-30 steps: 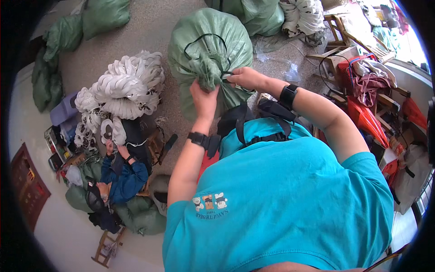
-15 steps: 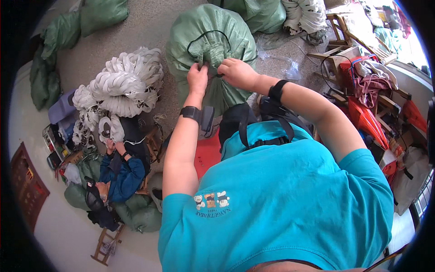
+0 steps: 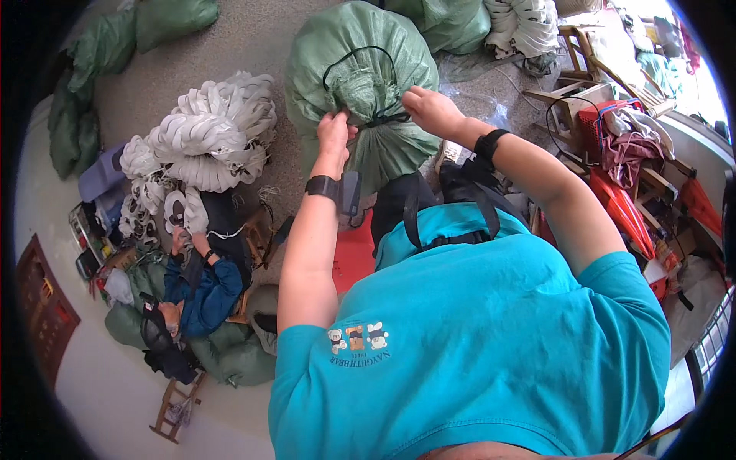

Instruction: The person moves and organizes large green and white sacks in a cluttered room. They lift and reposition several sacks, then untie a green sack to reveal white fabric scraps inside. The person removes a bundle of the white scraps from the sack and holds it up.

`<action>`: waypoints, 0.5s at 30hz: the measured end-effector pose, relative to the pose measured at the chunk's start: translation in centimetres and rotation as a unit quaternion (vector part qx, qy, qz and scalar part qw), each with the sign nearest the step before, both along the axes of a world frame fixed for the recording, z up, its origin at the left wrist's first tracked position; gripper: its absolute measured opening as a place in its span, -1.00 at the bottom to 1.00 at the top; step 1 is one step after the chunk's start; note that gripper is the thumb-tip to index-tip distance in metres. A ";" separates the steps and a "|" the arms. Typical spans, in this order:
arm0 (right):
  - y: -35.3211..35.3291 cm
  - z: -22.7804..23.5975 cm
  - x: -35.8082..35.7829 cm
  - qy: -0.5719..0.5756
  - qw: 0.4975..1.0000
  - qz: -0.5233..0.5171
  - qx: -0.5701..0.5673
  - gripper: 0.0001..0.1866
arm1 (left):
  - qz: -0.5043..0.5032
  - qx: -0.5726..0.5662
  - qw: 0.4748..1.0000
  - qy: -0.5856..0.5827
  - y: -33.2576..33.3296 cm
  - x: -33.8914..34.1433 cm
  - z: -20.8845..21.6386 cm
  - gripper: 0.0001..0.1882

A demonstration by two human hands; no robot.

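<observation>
A large, full green woven sack (image 3: 322, 50) stands in front of me, its mouth gathered into a bunched neck (image 3: 356, 93). Round the base of that neck runs a black cord (image 3: 387, 119), and a loop of it arches over the sack's top. My right hand (image 3: 434, 113) is closed on the cord, just right of the neck, with a short length drawn out to it. On the neck's left side, my left hand (image 3: 333, 133) is closed with fingertips pinched at the cord; its exact grip is partly hidden.
Coiled white strips (image 3: 211, 134) are heaped on the left, beside a seated person in blue (image 3: 203, 295) handling a white piece. More green sacks (image 3: 452, 27) stand behind. Wooden stools (image 3: 579, 103), a red basket (image 3: 594, 119) and cloths crowd the right.
My right hand has moved right, away from the neck, drawing out the black cord. My left hand stays by the neck's left side.
</observation>
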State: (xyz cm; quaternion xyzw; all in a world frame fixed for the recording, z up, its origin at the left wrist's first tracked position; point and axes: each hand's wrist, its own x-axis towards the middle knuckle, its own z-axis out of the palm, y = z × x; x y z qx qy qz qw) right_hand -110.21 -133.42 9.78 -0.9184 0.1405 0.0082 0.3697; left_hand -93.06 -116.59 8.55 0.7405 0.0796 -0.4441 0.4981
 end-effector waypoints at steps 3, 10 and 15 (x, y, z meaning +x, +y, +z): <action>1.2 1.9 1.1 -0.047 0.999 0.009 0.025 -0.76 | -0.012 0.003 1.000 0.002 0.3 0.3 -0.4 -0.87; 2.6 0.3 2.8 -0.083 0.992 0.087 -0.027 -0.86 | 0.022 -0.024 0.998 0.045 0.5 -0.1 0.2 -0.87; 2.6 -0.2 0.4 -0.004 0.996 0.075 -0.041 -0.90 | -0.011 -0.028 0.999 0.041 -0.1 -0.9 0.8 -0.88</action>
